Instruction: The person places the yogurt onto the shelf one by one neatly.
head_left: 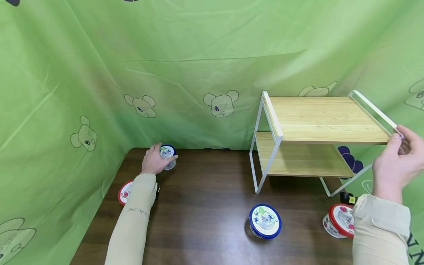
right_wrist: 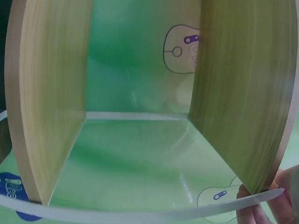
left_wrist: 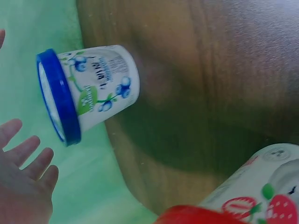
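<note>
At the far left corner of the table, my left hand (head_left: 154, 160) reaches around a blue-lidded tub (head_left: 168, 151) with blueberry pictures. The left wrist view shows the fingers (left_wrist: 35, 161) spread and apart from that upright tub (left_wrist: 100, 84). My right hand (head_left: 397, 162) pinches the front right top corner of a two-tier shelf rack (head_left: 328, 121), which has light wooden boards and a white metal frame. In the right wrist view, the fingertips (right_wrist: 278, 205) wrap the frame beside the upper board (right_wrist: 243, 93).
A red-lidded tub (head_left: 125, 192) sits partly behind the left sleeve. Another blue-lidded tub (head_left: 265, 221) stands in front of the rack, and a second red-lidded tub (head_left: 342, 219) is by the right sleeve. Green printed cloth (head_left: 185, 73) surrounds the brown table (head_left: 205, 206).
</note>
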{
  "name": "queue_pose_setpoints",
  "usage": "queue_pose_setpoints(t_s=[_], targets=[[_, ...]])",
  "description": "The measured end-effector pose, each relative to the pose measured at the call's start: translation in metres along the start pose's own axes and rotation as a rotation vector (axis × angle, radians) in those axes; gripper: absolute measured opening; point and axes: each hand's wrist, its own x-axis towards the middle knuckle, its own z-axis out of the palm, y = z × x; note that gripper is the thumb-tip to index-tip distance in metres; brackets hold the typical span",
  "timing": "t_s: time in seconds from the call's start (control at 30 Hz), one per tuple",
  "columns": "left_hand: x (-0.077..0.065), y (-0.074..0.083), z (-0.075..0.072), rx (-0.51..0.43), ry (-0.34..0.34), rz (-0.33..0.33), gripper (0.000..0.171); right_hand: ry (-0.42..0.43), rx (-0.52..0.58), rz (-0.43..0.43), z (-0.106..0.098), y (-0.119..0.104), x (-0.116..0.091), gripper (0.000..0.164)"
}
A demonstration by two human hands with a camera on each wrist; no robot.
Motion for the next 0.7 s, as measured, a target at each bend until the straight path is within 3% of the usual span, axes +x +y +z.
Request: queue_pose_setpoints(t_s=[0.17,0.4,0.7], targets=[[-0.006,-0.001,0.008,-0.017,-0.024,-0.005,0.102,0.001,-0.060,-0.106,0.000,-0.004,-0.006,0.031],[-0.009,-0.007,0.017,-0.011,-0.032,-0.011,0.094,0.031,-0.217,-0.404,-0.001,0.001,-0.007,0.029],[-0.008,-0.006,0.020,0.018,-0.031,-0.041,0.088,0.013,-0.249,-0.495,-0.003,0.014,0.007,0.032]])
